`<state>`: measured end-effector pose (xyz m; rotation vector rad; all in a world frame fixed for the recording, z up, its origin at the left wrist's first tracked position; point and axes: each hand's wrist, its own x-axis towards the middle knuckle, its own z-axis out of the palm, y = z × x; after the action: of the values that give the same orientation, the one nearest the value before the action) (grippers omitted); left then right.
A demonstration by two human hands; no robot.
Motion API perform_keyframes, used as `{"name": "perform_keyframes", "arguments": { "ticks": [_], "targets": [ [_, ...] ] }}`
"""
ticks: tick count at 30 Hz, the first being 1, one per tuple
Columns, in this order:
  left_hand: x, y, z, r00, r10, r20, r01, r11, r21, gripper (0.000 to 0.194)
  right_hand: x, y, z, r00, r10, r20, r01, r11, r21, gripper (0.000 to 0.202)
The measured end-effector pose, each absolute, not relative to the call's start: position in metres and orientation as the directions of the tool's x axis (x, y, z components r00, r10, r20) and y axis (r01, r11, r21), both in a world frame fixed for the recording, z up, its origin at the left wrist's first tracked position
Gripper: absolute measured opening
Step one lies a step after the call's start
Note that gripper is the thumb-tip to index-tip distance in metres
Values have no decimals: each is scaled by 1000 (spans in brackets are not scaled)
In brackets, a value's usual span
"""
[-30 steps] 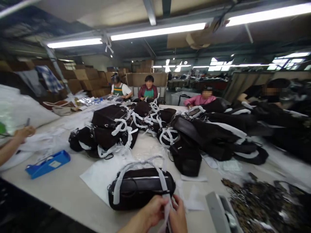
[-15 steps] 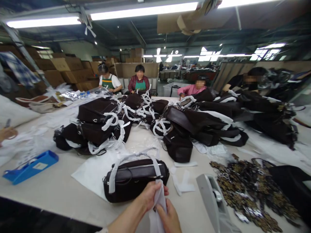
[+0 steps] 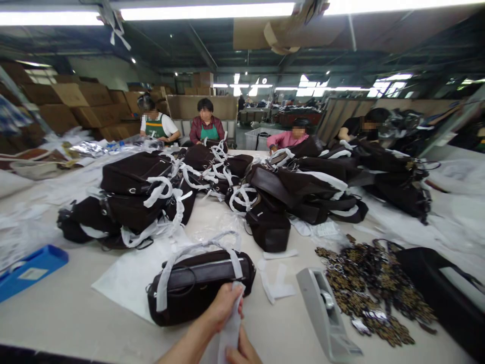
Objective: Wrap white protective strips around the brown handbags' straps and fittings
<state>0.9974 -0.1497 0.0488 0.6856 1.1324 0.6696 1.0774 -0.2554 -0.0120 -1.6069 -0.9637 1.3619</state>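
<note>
We hold white strip point(image 3: 229, 331): left hand point(image 3: 223, 306) pinches upper end, right hand point(image 3: 244, 349) grips lower, likely for tension between 2 grips. Black bag point(image 3: 200, 306) sits just beyond, apparently partly on white sheet point(image 3: 119, 288), perhaps against scuffs.

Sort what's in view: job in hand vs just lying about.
In hand, judging by contact and nearness:
- white strip, held by the left hand and right hand
- dark bag with white-wrapped handles, just beyond the hands

Apparently lying about, untouched by these hands:
- heaped dark bags
- blue dispenser
- grey dispenser
- brown patterned pieces
</note>
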Motion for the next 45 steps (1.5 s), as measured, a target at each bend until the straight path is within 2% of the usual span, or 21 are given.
{"name": "perform_keyframes", "arguments": {
  "ticks": [3,7,11,15,19,23,25,28,31,33,37,40,42,45],
  "targets": [
    [993,-152,55,321,772,-549,-103,605,790,46,1100,-225,23,186,892,-413,-36,-414,-910,54],
    [999,-161,57,283,820,-497,-87,538,838,45,1110,-188,51,283,904,-322,-7,-334,-943,40],
    [1005,-164,51,209,852,-481,-23,496,868,44,1102,-179,49,236,908,-346,-37,-347,-937,40],
    [1004,-160,49,184,842,-507,-33,520,853,40,1107,-174,43,202,934,-294,58,-311,-949,42],
    [995,-157,53,288,796,-532,-120,582,805,37,1113,-163,39,210,949,-234,188,-274,-943,43],
    [990,-160,50,421,723,-548,-275,678,682,34,1105,-161,38,277,939,-204,266,-279,-923,42],
    [991,-163,46,421,731,-537,-345,676,651,33,1102,-163,40,276,939,-204,281,-282,-918,40],
    [996,-164,42,360,742,-565,-391,670,631,36,1104,-168,44,242,933,-266,207,-317,-926,44],
    [1000,-164,41,331,719,-612,-372,695,616,38,1114,-173,45,303,879,-369,15,-392,-920,53],
    [1001,-164,40,319,713,-625,-351,701,621,36,1121,-176,45,339,861,-379,-23,-396,-918,54],
    [1002,-166,32,341,734,-587,-379,679,629,36,1123,-179,49,199,878,-434,-59,-432,-900,53],
    [1006,-166,29,284,741,-609,-401,668,626,39,1117,-177,53,203,833,-514,-163,-489,-857,57],
    [1009,-165,32,239,746,-622,-383,661,646,39,1115,-177,55,207,842,-497,-125,-482,-867,55],
    [1010,-165,44,231,774,-589,-346,631,694,41,1112,-178,54,157,901,-404,31,-413,-910,50]
  ]
}}
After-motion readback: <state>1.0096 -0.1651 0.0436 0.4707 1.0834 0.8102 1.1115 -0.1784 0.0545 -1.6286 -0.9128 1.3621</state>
